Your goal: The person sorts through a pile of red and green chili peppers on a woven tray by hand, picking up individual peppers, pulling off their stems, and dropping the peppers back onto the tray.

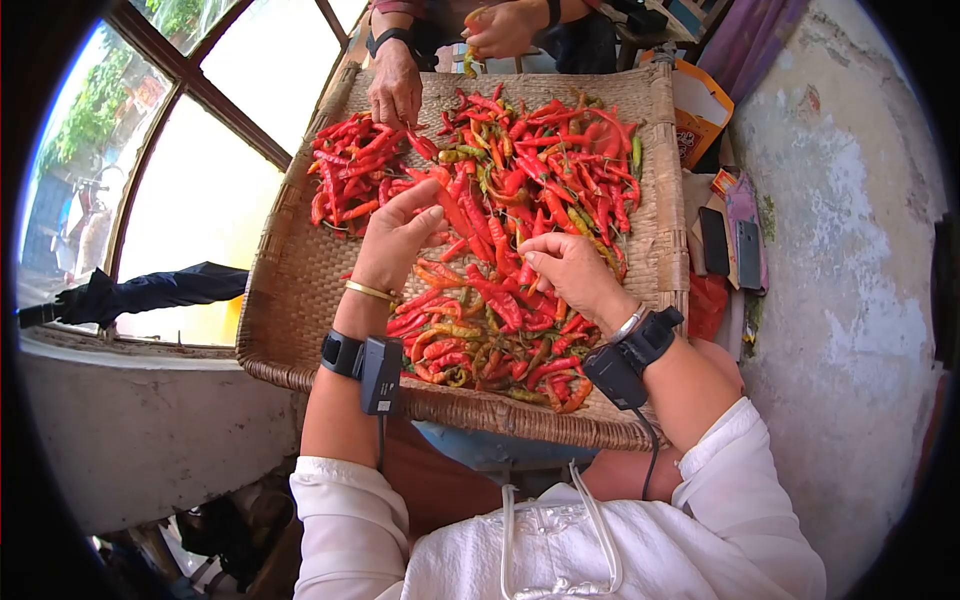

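A wide woven tray rests on my lap, covered with red chili peppers and a few green and orange ones. My left hand pinches a long red chili between thumb and fingers, lifting it over the pile. My right hand is curled over the middle of the pile, fingertips pinched on a chili stem. Both wrists carry black strapped devices. A sorted heap of red chilies lies at the tray's far left.
Across the tray another person's hand rests on the far rim and their other hand holds a chili. Two phones lie on a ledge to the right. A window and sill are on the left.
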{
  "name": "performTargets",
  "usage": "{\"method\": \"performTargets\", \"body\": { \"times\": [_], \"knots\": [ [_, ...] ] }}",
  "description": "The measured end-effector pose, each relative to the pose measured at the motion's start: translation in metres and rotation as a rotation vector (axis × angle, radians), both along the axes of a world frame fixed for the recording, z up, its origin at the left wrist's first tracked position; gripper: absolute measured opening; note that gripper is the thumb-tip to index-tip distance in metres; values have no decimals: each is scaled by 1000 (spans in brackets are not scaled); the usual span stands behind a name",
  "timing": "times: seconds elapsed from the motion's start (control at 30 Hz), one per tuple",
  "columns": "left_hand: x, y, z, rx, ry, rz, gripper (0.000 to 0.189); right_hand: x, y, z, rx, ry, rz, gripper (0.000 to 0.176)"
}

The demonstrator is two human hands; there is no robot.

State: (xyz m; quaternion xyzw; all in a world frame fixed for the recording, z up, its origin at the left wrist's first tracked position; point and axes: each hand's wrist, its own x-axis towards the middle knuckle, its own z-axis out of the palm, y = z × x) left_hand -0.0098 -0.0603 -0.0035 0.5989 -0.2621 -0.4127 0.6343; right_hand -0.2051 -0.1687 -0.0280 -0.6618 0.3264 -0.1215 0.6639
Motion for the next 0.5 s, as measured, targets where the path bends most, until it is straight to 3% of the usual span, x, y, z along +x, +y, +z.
{"method": "performTargets", "body": {
  "times": [0.1, 0.17, 0.23, 0.3, 0.33, 0.43, 0.47, 0.5],
  "knots": [
    [-8, -4, 17, -154, 131, 174, 45, 0, 7, 5, -19, 10, 28, 19],
    [-7, -4, 3, -50, 80, 164, 47, 0, 9, 6, -31, 24, 38, 19],
    [-12, -5, -10, 189, -181, -261, 47, 0, 8, 5, -48, -58, 108, 14],
    [-30, 1, -16, 37, -427, -438, 47, -1, 7, 9, 52, -69, 164, 12],
    [-36, -1, -19, -145, -864, -432, 46, -2, 6, 11, 153, -82, 219, 10],
    [-49, -1, -16, -222, -908, -534, 36, -4, 4, 13, 323, -130, 274, 10],
    [-47, 0, -18, -139, -961, -520, 20, -5, 4, 15, 323, -127, 277, 10],
    [-45, 2, -14, -138, -958, -517, 20, -5, 4, 18, 396, -152, 164, 12]
  ]
}}
